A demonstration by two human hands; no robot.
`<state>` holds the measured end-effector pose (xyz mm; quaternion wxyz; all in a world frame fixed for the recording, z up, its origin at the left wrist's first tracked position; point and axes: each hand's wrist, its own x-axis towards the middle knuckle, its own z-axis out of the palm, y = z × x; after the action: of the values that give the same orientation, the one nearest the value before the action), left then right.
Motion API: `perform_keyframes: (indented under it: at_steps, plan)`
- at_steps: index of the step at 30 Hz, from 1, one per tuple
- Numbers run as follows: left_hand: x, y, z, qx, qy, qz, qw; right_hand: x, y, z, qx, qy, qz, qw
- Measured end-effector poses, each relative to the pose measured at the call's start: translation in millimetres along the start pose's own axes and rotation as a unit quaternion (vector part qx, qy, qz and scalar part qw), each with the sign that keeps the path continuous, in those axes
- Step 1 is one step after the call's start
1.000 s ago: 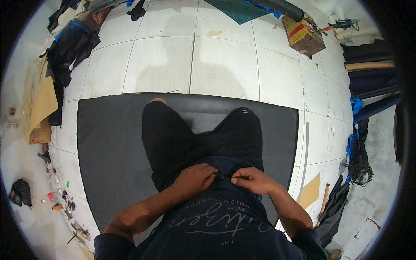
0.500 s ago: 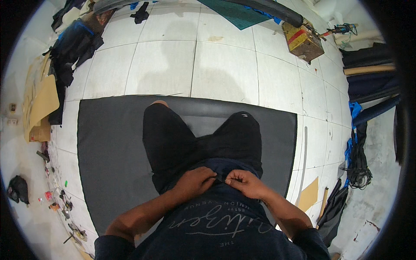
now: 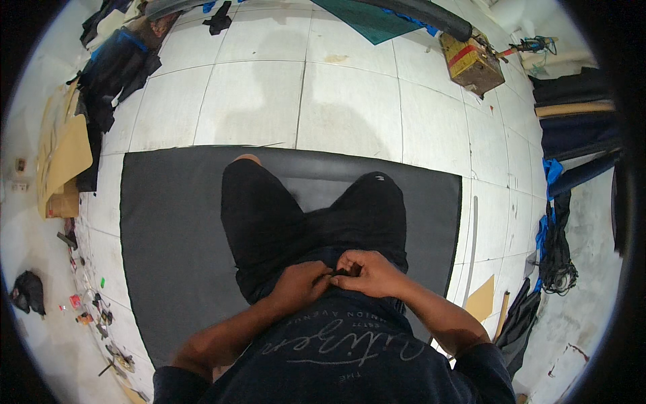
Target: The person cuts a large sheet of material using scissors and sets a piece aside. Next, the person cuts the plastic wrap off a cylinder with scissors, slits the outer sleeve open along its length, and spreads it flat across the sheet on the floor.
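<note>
Both of my hands meet at my waist, between my dark T-shirt (image 3: 336,337) and my black trousers (image 3: 259,215). My left hand (image 3: 303,279) has its fingers closed, their tips against something small and dark. Curled in a pinch, my right hand (image 3: 367,275) touches the left fingertips at the same spot. What they grip is mostly hidden by the fingers and blends with the dark clothing. Under me a large dark grey sheet (image 3: 178,236) lies on the floor, its far edge slightly curled.
White floor tiles (image 3: 350,114) surround the sheet. A yellow and brown box (image 3: 474,64) stands at the far right. Rolls of dark material (image 3: 579,135) lean along the right wall. Black cloth (image 3: 128,67) is heaped at the far left, and small scraps (image 3: 101,310) lie along the left wall.
My right hand has moved left until it meets the left hand, and its fingers have curled over. The left hand has hardly moved.
</note>
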<state>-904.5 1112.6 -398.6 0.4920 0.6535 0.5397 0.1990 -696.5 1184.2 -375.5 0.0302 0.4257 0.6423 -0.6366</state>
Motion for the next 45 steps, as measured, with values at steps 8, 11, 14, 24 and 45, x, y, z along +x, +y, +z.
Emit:
perform_keyframes:
  at_steps: [8, 11, 14, 24, 45]
  plan:
    - [-9, -7, 9, 0.047, 0.066, 0.013, 0.997, -27, 4, 4, 0.021, 0.039, 0.002, 0.999]
    - [-11, -7, 7, 0.093, 0.075, 0.010, 0.993, -39, 10, 2, 0.013, 0.039, 0.029, 0.999]
    - [-12, -2, 1, 0.068, 0.131, 0.061, 0.987, -45, 11, -1, 0.004, 0.047, 0.011, 0.999]
    - [-5, -6, 4, -0.013, 0.078, -0.040, 0.996, -33, -24, -5, -0.214, 0.056, -0.116, 0.968]
    - [-8, 6, -5, 0.037, 0.042, -0.023, 0.998, -27, -2, -5, -0.334, 0.029, -0.267, 0.904]
